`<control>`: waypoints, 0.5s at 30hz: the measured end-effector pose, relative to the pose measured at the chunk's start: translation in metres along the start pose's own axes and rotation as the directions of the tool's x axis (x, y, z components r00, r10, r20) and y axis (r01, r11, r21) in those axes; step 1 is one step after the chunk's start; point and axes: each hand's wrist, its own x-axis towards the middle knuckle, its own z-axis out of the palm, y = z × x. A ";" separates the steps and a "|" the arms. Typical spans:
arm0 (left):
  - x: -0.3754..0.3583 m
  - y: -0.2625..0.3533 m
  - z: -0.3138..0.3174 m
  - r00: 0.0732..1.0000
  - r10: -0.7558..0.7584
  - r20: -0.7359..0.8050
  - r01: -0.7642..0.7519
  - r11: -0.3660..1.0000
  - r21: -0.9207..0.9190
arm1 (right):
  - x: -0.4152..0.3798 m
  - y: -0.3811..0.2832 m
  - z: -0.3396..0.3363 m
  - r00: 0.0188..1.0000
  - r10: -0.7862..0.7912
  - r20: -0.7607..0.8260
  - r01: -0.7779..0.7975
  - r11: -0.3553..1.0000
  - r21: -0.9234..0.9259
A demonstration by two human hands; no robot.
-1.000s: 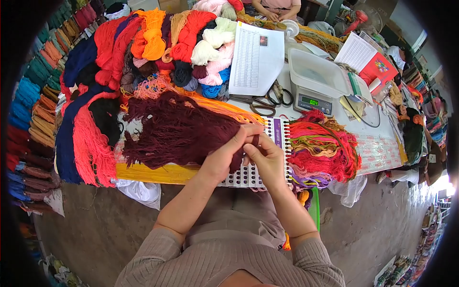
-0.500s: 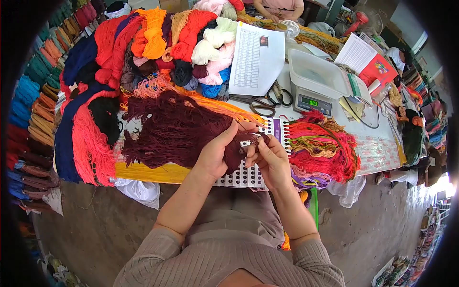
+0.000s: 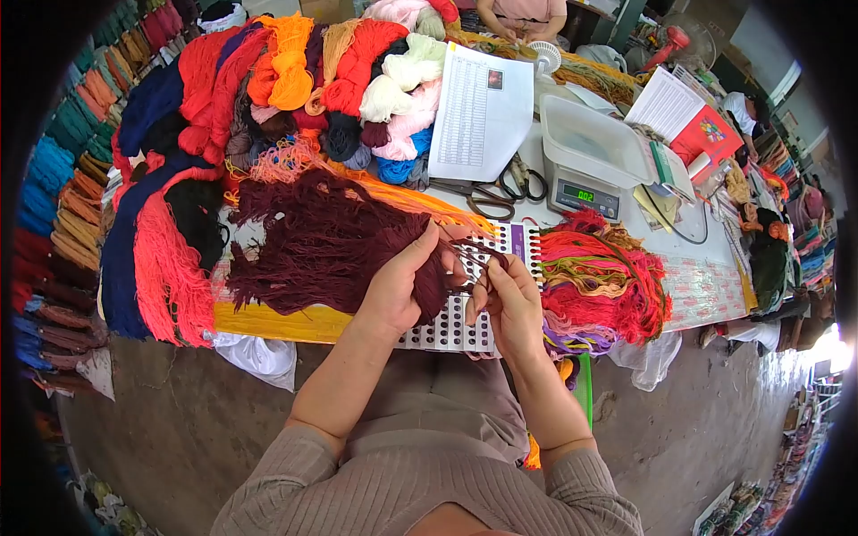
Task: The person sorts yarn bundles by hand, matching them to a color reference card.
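A thick bundle of dark maroon yarn (image 3: 331, 237) lies across the table's front, its loose ends spread to the left. My left hand (image 3: 402, 281) is wrapped round the bundle's right end. Close beside it, my right hand (image 3: 508, 299) pinches thin maroon strands drawn out from that end. Under both hands is a white card with rows of holes (image 3: 447, 335). Multicoloured yarn (image 3: 603, 281) hangs from the card's right edge, and orange yarn (image 3: 429, 205) runs behind the maroon bundle.
Coloured skeins (image 3: 286, 76) are heaped at the back left. Behind my hands are scissors (image 3: 493, 204), a printed sheet (image 3: 480, 116) and a scale (image 3: 585, 196) bearing a clear tray (image 3: 594, 138). Another person (image 3: 523, 13) sits across the table.
My right hand has shifted slightly, and the strands between my hands look longer and more spread. The scale's display has gone from 0.03 to 0.02.
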 end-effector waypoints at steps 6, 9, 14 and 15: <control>0.002 -0.001 -0.001 0.999 0.043 0.034 -0.041 0.998 -0.052 | -0.003 0.002 0.004 0.999 -0.051 -0.001 0.051 0.995 -0.085; 0.002 -0.002 0.004 0.997 0.081 -0.004 -0.081 0.997 -0.020 | -0.004 0.001 0.006 0.999 -0.050 -0.004 0.050 0.996 -0.079; 0.004 -0.003 -0.001 0.993 0.109 0.037 -0.108 0.994 -0.022 | -0.004 0.000 0.007 0.998 -0.053 -0.014 0.051 0.994 -0.092; 0.004 -0.003 -0.001 0.993 0.109 0.037 -0.108 0.994 -0.023 | -0.004 0.000 0.007 0.998 -0.056 -0.026 0.053 0.995 -0.089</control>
